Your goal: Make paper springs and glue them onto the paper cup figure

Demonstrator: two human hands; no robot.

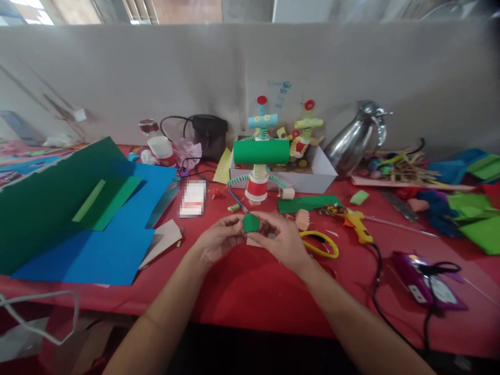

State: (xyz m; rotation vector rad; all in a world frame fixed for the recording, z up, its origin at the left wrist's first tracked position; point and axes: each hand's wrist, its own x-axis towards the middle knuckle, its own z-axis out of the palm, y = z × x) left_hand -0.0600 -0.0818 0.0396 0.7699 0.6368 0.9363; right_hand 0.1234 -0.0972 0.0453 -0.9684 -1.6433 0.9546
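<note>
Between my fingertips is a small, rounded piece of green paper [250, 223]. My left hand [222, 235] pinches its left side, and my right hand [282, 237] grips it from the right. Just beyond stands a paper figure with a green paper tube [261, 152] across its body and a red-and-white paper cup [257, 188] as its base. Close to my right hand lie a crimped pink paper piece [302, 219], yellow-handled scissors [332, 248] and a green paper strip [310, 203].
A yellow glue gun [357, 224] with a black cord lies right, near a purple power box [425, 284]. Behind are a white box [322, 179], a second figure [308, 124] and a steel jug [357, 138]. Blue sheets [117, 250] and a green board [50, 219] cover the left.
</note>
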